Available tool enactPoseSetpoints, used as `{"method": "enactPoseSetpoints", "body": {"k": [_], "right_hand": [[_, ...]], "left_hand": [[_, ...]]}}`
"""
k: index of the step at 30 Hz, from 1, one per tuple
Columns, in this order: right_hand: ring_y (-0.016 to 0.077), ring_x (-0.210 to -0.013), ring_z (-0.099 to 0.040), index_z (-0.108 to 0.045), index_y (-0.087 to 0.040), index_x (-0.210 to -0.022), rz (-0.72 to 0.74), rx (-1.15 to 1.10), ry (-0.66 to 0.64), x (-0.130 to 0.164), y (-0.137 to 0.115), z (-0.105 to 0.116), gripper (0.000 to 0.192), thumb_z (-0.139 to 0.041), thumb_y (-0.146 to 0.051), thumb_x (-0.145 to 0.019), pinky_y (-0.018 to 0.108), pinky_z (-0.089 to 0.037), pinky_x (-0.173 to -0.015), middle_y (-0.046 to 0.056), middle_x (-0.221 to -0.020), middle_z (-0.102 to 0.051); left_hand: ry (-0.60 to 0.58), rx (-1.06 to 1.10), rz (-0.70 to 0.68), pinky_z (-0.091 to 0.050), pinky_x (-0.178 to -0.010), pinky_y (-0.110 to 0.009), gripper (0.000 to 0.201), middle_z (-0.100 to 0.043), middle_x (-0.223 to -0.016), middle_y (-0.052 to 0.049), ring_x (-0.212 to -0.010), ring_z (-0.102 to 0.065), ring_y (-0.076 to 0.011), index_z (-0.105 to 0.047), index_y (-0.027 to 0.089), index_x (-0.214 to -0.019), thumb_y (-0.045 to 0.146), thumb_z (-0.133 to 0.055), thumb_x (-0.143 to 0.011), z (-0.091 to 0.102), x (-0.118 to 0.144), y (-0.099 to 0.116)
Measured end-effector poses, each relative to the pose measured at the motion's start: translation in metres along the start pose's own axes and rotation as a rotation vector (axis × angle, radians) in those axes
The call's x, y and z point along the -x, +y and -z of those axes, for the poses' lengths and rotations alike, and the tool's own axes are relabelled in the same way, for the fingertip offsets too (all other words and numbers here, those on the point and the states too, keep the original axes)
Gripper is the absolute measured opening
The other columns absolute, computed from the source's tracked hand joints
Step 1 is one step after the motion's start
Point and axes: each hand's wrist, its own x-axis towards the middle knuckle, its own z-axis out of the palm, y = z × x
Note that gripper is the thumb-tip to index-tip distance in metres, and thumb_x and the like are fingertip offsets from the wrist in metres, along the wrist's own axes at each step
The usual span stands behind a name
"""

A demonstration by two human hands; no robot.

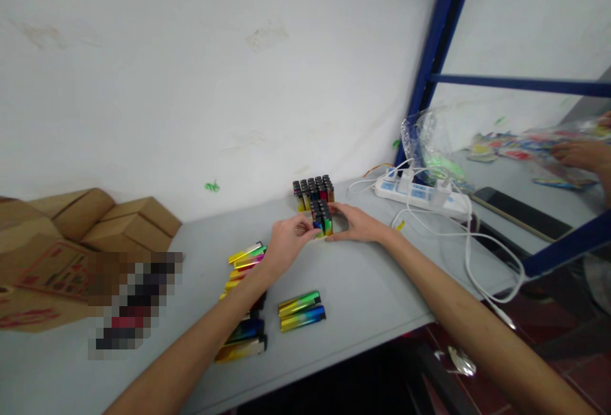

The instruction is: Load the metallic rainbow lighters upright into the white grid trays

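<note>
Head view: both hands (324, 232) clasp glossy rectangular lighters (322, 218).

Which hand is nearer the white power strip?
Right. The right hand sits beside the small block of upright lighters, on the side facing the power strip; the left hand is on the block's far side.

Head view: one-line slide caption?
Both hands, left hand and right hand, press a small upright block of multicoloured plastic lighters together on the grey table.

a scuffed white wall (191, 71) backs a grey table (372, 288); a blue metal frame (432, 52) stands at right, over dark red floor tiles (592, 380).
</note>
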Motion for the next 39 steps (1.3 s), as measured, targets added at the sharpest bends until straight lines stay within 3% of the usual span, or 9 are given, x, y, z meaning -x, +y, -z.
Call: {"method": "enactPoseSetpoints", "body": {"k": [4,7,13,19,25,31,34,39], "right_hand": [[0.0291,-0.118,-0.062,-0.047,-0.019,-0.140,0.023,-0.021,0.015,0.000,0.001,-0.001,0.083,-0.082,-0.047,-0.071,0.046,-0.049,-0.104,0.015,-0.134,-0.062],[0.0291,-0.118,-0.063,-0.047,-0.018,-0.140,0.029,-0.026,0.015,0.000,0.001,0.000,0.082,-0.082,-0.046,-0.072,0.046,-0.049,-0.103,0.015,-0.134,-0.062],[0.0302,-0.115,-0.064,-0.049,-0.015,-0.138,-0.005,0.011,0.004,-0.001,-0.004,0.002,0.083,-0.083,-0.046,-0.070,0.046,-0.051,-0.101,0.017,-0.131,-0.063],[0.0297,-0.115,-0.064,-0.050,-0.015,-0.137,-0.017,-0.004,0.005,-0.001,-0.007,0.003,0.080,-0.083,-0.046,-0.071,0.046,-0.050,-0.102,0.017,-0.132,-0.063],[0.0299,-0.116,-0.064,-0.049,-0.018,-0.139,-0.025,-0.001,0.015,0.000,-0.004,0.001,0.082,-0.084,-0.046,-0.070,0.047,-0.051,-0.102,0.016,-0.133,-0.063],[0.0295,-0.119,-0.063,-0.048,-0.019,-0.140,-0.019,-0.010,0.005,0.000,-0.002,0.000,0.081,-0.083,-0.043,-0.071,0.047,-0.049,-0.105,0.014,-0.135,-0.062],[0.0299,-0.119,-0.063,-0.049,-0.018,-0.139,-0.044,-0.001,0.008,0.000,-0.006,0.002,0.081,-0.083,-0.045,-0.071,0.046,-0.049,-0.105,0.015,-0.136,-0.061],[0.0304,-0.124,-0.060,-0.050,-0.019,-0.139,-0.048,0.007,0.003,0.000,-0.009,0.003,0.079,-0.082,-0.045,-0.072,0.046,-0.047,-0.108,0.014,-0.140,-0.059]], "left_hand": [[-0.018,-0.053,-0.020,-0.058,-0.078,-0.030,0.011,-0.076,-0.084,-0.002,-0.077,-0.072,-0.0182,-0.072,0.018,-0.083,0.029,-0.070,-0.083,0.003,0.007,-0.001],[-0.041,-0.193,-0.071,-0.055,-0.084,-0.032,0.014,-0.077,-0.092,-0.004,-0.085,-0.071,-0.0200,-0.074,0.018,-0.087,0.031,-0.069,-0.084,0.017,0.023,0.002],[-0.380,-0.332,-0.073,-0.051,-0.087,-0.031,0.020,-0.073,-0.098,-0.003,-0.092,-0.067,-0.0190,-0.075,0.023,-0.093,0.041,-0.065,-0.088,0.046,0.075,0.022],[-0.472,-0.323,-0.044,-0.049,-0.095,-0.033,0.025,-0.069,-0.108,-0.006,-0.103,-0.063,-0.0209,-0.072,0.023,-0.105,0.040,-0.062,-0.091,0.039,0.094,0.020],[-0.374,-0.217,-0.025,-0.049,-0.087,-0.033,0.019,-0.066,-0.102,-0.006,-0.093,-0.063,-0.0190,-0.070,0.021,-0.101,0.032,-0.057,-0.094,0.037,0.074,0.015],[-0.201,0.192,0.108,-0.037,-0.056,-0.023,0.027,-0.057,-0.077,0.002,-0.059,-0.045,-0.0106,-0.049,0.022,-0.117,0.043,-0.043,-0.100,0.037,0.064,0.022],[-0.107,0.266,0.154,-0.031,-0.054,-0.023,0.027,-0.043,-0.065,0.006,-0.056,-0.038,-0.0105,-0.051,0.021,-0.102,0.047,-0.046,-0.097,0.034,0.063,0.018],[-0.045,0.095,0.142,-0.026,-0.055,-0.026,0.041,-0.032,-0.061,0.006,-0.057,-0.031,-0.0103,-0.041,0.019,-0.066,0.049,-0.049,-0.093,0.034,0.065,0.017]]}}
